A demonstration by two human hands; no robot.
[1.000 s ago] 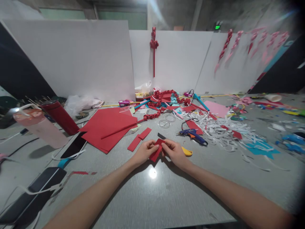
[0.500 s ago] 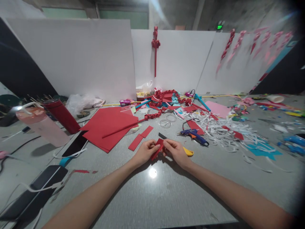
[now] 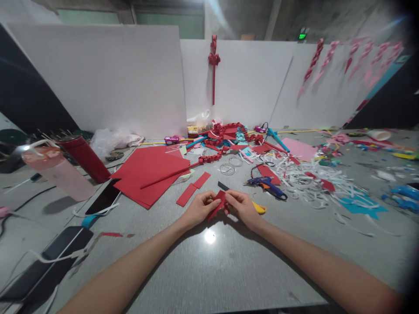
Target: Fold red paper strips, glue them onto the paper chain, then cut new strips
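Observation:
Between my two hands is a small strip of red paper (image 3: pixel 216 208), held just above the table. My left hand (image 3: pixel 200 208) pinches its left side, thumb on top. On the other side, my right hand (image 3: pixel 242 209) grips the upper right edge with thumb and fingers; some fingertips are hidden behind the paper. Two cut red paper rectangles (image 3: pixel 187 195) lie just beyond my left hand. Partly under my right hand is a tool with a yellow handle (image 3: pixel 259 208) and a dark blade (image 3: pixel 223 186), likely a utility knife or scissors.
Large red paper sheets (image 3: pixel 153 170) lie at left, near a phone (image 3: pixel 103 198), a red flask (image 3: pixel 85 159) and a pink bottle (image 3: pixel 60 172). A blue glue gun (image 3: pixel 270 188) rests at right before white paper shreds (image 3: pixel 304 179). Red paper chains (image 3: pixel 212 158) lie behind.
Almost nothing differs. Both hands keep their hold on the red paper strip, which appears tilted very slightly.

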